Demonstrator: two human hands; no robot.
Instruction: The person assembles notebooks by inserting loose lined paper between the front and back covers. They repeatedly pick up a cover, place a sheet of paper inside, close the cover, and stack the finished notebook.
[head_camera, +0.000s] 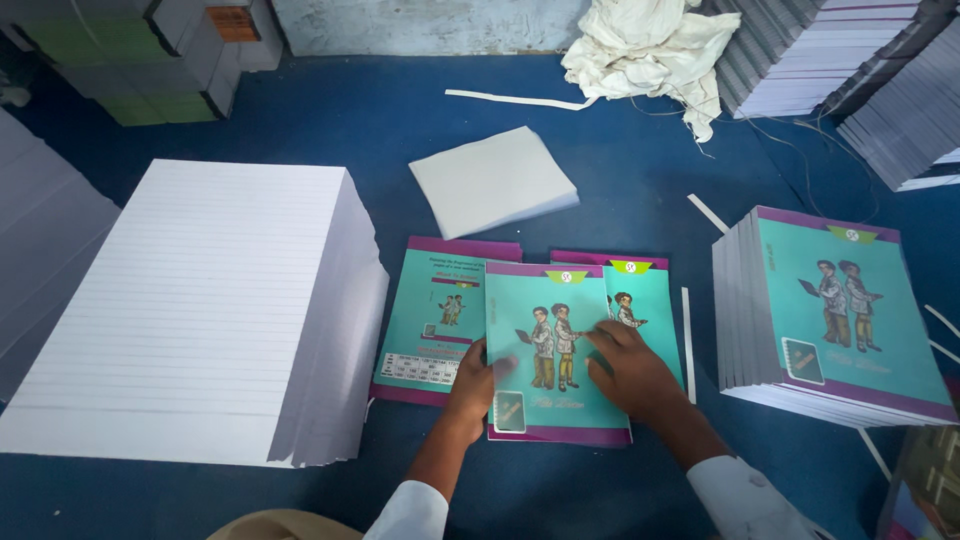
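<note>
Closest to me, the person's two white-sleeved arms reach down to the blue surface (600, 190). The left hand (472, 385) rests on the near left edge of a teal notebook cover (550, 345) with a purple border, its fingers laid flat and slightly spread, not clamped on anything. The right hand (632, 372) presses on the cover's right side, fingers together and flat, fingertips near the cartoon figures printed on it. That cover lies on top of a spread-open cover sheet (440, 320), whose back panel shows to the left and a second front panel (640, 290) peeks out to the right.

To the left stands a tall block of ruled white paper (200, 300), still loose and uncovered. To the right sits a pile of finished notebooks (840, 320) with the same teal cover, so a fair share looks done, though judging by the ruled block, much paper is left.

Farther off lies a small stack of plain white sheets (492, 180), a few paper strips (515, 100), a crumpled white cloth (650, 50), and more stacked books (810, 50) at the far edge.
</note>
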